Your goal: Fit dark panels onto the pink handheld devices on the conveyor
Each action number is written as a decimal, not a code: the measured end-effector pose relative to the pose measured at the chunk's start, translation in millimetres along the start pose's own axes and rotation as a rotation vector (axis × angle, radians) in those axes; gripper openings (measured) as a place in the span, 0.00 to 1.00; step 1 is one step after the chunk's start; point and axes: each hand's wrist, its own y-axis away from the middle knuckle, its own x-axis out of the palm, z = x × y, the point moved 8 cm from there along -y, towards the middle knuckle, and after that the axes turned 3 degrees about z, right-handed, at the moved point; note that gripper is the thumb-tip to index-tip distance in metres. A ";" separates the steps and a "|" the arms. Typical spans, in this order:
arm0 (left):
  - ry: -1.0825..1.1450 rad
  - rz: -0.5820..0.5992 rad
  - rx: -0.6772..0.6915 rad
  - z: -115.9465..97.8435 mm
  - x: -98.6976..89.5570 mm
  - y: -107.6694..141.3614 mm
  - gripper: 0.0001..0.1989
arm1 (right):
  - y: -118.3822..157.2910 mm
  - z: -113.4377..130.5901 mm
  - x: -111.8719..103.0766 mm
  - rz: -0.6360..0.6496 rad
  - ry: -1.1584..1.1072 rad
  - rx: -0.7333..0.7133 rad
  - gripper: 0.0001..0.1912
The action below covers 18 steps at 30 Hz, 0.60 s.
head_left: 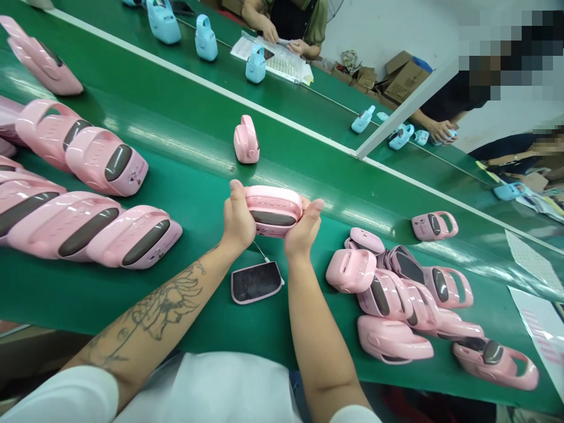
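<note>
Between my two hands is a pink plastic housing [274,205] with a looped handle and a dark oval window facing me. My left hand [239,218] grips its left end, thumb up. At its right end my right hand [304,229] is closed round it, also thumb up. The fingers behind the housing are hidden. Just below, a pink-rimmed panel with a dark face [256,283] lies on the green table, a thin wire with a white plug running up from it. Beyond my hands a single pink housing [247,141] stands upright.
Rows of pink housings [132,238] fill the left side. More pink housings [383,294] and dark panels are heaped at right, near printed sheets [537,329]. A white rail [211,88] and post [405,111] divide the green table [198,317]. Across it, people handle light-blue housings [206,40].
</note>
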 end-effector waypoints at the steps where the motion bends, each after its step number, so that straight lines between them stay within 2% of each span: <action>1: -0.036 -0.032 0.044 -5.0 -0.7 -0.7 0.40 | 0.1 1.9 1.0 0.020 0.016 -0.047 0.45; 4: -0.083 -0.065 0.131 -16.6 3.6 -1.1 0.38 | -2.3 -0.2 0.6 0.036 0.040 -0.099 0.44; 8: -0.090 -0.051 0.217 -23.9 11.4 1.7 0.36 | -10.4 -6.6 -5.6 -0.043 0.008 -0.085 0.42; 13: -0.166 -0.087 0.322 -26.4 8.2 10.5 0.38 | -15.3 -12.0 -4.6 -0.100 -0.067 -0.093 0.39; 16: -0.213 -0.085 0.325 -30.0 7.0 11.4 0.38 | -11.6 -16.5 -4.5 -0.113 -0.107 -0.069 0.37; 18: -0.183 -0.053 0.249 -28.5 8.7 8.4 0.37 | -7.0 -18.1 -4.9 -0.080 -0.160 -0.023 0.38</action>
